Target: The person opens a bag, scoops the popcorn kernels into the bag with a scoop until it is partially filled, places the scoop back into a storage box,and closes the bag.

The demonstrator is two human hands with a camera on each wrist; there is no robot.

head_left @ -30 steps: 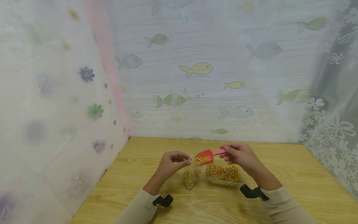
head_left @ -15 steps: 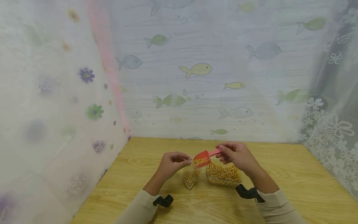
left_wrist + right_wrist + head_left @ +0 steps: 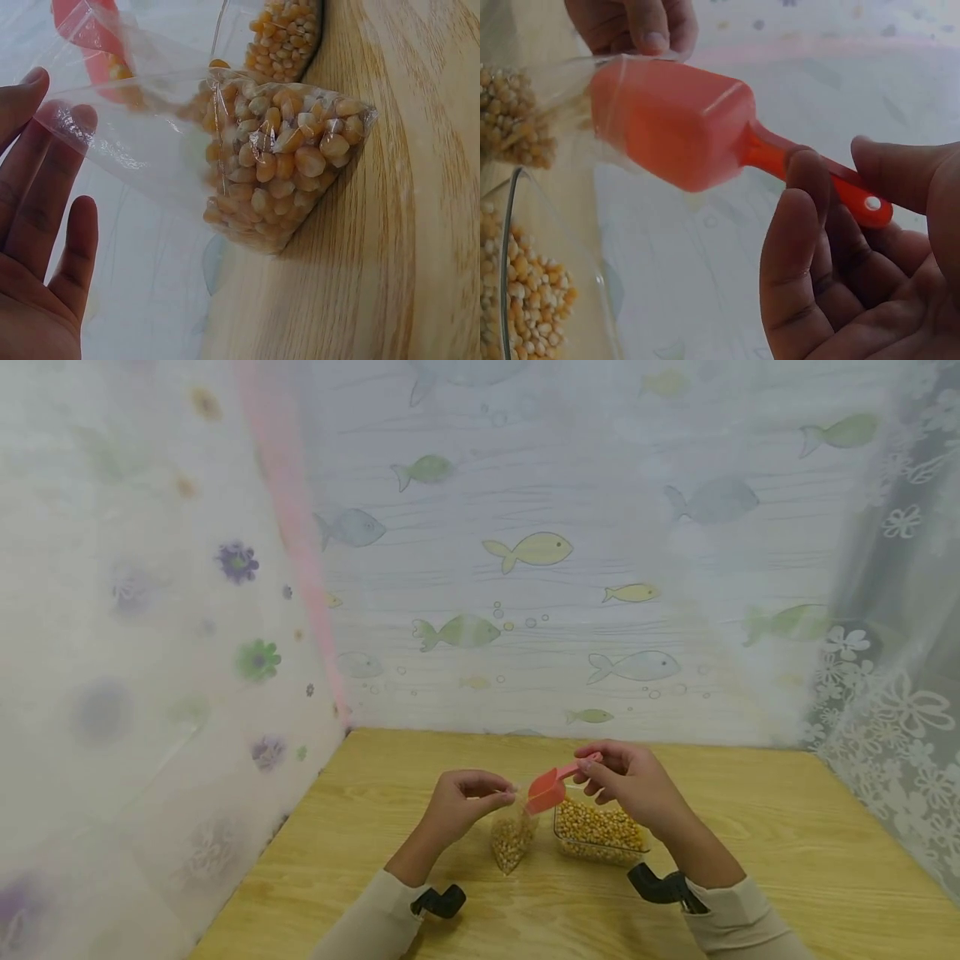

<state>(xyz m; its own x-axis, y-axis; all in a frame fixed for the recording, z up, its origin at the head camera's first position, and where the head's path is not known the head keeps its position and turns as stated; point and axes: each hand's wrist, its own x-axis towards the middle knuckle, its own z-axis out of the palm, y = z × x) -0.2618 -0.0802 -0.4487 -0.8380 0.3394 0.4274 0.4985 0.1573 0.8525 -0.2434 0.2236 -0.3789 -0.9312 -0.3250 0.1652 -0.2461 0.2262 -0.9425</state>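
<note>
My left hand (image 3: 463,799) pinches the top edge of a small clear plastic bag (image 3: 513,840) partly filled with corn kernels; the bag (image 3: 277,157) rests its bottom on the wooden table (image 3: 787,852). My right hand (image 3: 630,777) holds the handle of a red plastic scoop (image 3: 551,787), tipped down with its mouth inside the bag's opening. In the right wrist view the scoop (image 3: 675,124) points into the bag (image 3: 547,112), and kernels are falling from it. A clear container (image 3: 600,831) of corn kernels sits just right of the bag, under my right hand.
Sheer curtains printed with fish (image 3: 532,547) and flowers (image 3: 255,660) close off the back and both sides of the table. Light sleeves cover both forearms, each with a black wrist mount (image 3: 438,902).
The scoop has moved left and tipped downward into the bag's opening, and the kernels it carried are pouring out. My left hand has kept holding the bag in place.
</note>
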